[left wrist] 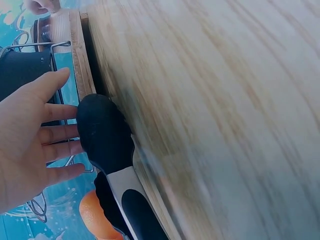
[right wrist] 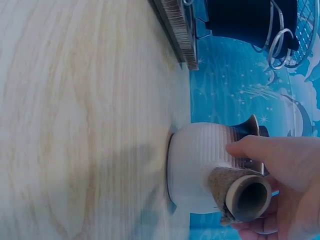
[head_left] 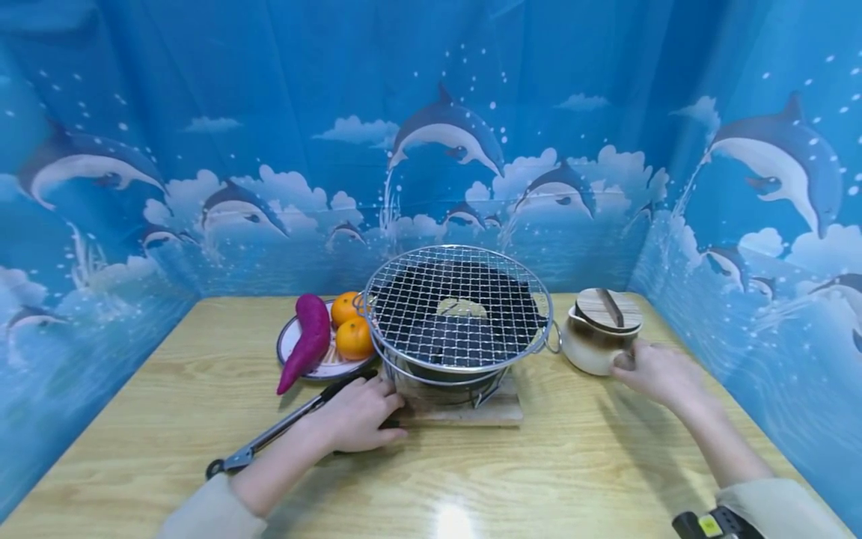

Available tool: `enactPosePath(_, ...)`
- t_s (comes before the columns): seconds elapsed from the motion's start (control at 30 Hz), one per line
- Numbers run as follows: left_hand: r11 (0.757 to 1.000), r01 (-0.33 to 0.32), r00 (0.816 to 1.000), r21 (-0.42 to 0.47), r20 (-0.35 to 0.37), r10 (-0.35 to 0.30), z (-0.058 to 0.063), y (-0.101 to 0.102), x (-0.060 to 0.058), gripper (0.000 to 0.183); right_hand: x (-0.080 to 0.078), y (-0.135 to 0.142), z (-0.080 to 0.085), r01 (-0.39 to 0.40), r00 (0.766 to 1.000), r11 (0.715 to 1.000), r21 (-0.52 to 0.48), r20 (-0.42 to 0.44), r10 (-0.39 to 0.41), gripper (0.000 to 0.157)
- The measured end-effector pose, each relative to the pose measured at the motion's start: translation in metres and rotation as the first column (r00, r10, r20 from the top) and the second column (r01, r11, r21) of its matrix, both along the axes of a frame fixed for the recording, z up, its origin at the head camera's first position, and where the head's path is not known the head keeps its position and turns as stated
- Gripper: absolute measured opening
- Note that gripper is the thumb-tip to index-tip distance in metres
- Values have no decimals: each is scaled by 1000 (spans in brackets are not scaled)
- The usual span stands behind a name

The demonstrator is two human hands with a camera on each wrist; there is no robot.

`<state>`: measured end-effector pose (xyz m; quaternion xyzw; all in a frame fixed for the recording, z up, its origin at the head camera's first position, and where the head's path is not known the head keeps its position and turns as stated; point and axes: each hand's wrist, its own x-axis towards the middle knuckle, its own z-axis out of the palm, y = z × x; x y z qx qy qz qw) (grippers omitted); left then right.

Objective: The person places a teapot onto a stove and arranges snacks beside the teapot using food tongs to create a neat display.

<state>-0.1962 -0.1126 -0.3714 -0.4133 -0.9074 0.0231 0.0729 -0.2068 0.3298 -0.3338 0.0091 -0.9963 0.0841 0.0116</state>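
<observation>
Right hand [head_left: 663,374] on a small cream-and-brown ceramic pot [head_left: 584,348], left hand [head_left: 364,415] beside metal tongs with black scalloped heads [left wrist: 105,132]

The right hand straddles the pot's hollow, twine-wrapped handle [right wrist: 220,185], thumb on one side and fingers curled round the other; how firmly it grips cannot be told. The pot stands upright just ahead of that grip, topped by a round, pale wooden lid [head_left: 592,308] with a dark bar. The left hand grips nothing—its fingers are straight and spread, fingertips at the tong heads.

Between the hands, ahead of the left, a round wire-mesh grill [head_left: 458,329] sits over a dark bowl on a wooden board [head_left: 501,410]. Beyond the left hand, to its left, a blue-rimmed white plate [head_left: 286,344] holds a long purple sweet potato [head_left: 313,337] and two oranges [head_left: 355,340].

A good hold would likely close fully round the handle and keep the pot level, as the lid may be loose. The left fingers would do best clear of the grill's wire legs.

The lid hides the pot's inside, and the handle covers part of the right fingers. Whether every left fingertip touches the tongs is unclear—and the pale shape under the mesh is hard to make out.
</observation>
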Motion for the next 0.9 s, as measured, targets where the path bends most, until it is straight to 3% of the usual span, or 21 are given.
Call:
enactPosePath(0.23, 1000, 12, 1000, -9, -20, -12, 1, 2, -1, 40, -1, -5, -6, 42, 998, 999, 11, -43, -41, 38)
enactPosePath(0.47, 1000, 6, 1000, -15, -24, -6, 0, 1, 0, 41, -3, -8, -13, -5, 982, 997, 76, -186, 19, 25)
enactPosePath(0.7, 1000, 12, 999, -12, -42, -12, -1, 1, 0, 41, -3, -13, -17, 3, 976, 989, 150, -215, 30, 31)
enactPosePath(0.9, 1000, 24, 999, -4, -36, -24, -2, 2, 0, 41, -3, -17, -24, 30, 944, 983, 181, -327, 31, 20)
